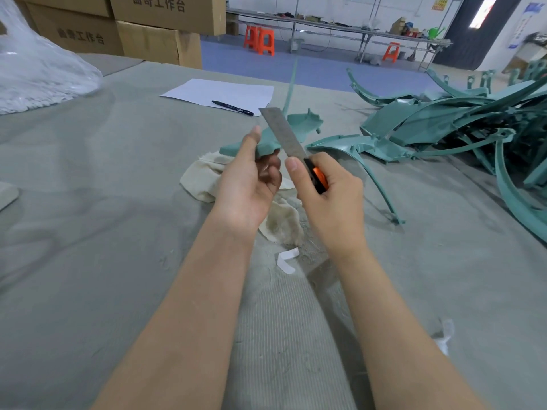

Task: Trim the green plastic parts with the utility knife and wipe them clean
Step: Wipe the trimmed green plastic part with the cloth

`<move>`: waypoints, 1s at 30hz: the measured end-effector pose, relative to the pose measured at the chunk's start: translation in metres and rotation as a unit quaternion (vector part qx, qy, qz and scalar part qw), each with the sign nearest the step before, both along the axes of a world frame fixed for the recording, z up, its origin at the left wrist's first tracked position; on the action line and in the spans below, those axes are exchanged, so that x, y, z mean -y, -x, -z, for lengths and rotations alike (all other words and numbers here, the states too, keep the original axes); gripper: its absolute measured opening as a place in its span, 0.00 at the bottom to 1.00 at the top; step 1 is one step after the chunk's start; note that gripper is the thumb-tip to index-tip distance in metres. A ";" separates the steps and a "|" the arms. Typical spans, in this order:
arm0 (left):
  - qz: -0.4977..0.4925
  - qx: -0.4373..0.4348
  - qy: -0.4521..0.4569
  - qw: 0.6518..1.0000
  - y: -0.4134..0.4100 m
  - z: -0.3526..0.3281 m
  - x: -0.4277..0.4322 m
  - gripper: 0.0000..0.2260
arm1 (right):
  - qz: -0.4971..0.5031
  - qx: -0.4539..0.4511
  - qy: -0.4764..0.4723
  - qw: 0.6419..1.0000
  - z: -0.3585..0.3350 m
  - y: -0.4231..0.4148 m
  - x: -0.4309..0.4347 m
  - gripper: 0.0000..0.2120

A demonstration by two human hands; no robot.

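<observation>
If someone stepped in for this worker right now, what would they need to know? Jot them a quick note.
Left hand: holding one green plastic part above the table.
Right hand: gripping the utility knife, blade extended, lying against that part.
Cloth: on the table below the hands, unused for now.
Pile of green parts: to the right; I cannot tell which are already trimmed.
Left: finish trimming this part, wipe it, then continue through the pile.

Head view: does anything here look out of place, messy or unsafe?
The utility knife blade is extended very far, close to the left hand holding the green part. Other green parts lie in a tangled heap at right, and pale shavings litter the table.
</observation>
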State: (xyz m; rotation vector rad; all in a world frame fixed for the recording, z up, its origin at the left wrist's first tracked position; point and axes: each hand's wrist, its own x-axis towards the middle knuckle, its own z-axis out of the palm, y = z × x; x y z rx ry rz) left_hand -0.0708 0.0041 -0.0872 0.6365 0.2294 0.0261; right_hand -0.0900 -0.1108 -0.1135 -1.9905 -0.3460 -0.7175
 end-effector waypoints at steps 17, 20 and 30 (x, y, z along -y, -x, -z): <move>0.026 0.026 -0.003 0.999 0.000 0.001 0.009 0.16 | -0.049 -0.027 -0.009 0.998 -0.001 0.003 -0.007 0.19; 0.025 0.019 -0.021 0.999 0.002 0.002 0.007 0.13 | -0.062 -0.025 0.027 0.997 0.002 0.005 -0.012 0.18; -0.002 0.032 0.090 0.995 0.002 -0.004 0.006 0.12 | 0.003 -0.016 -0.036 0.999 -0.005 0.002 0.000 0.19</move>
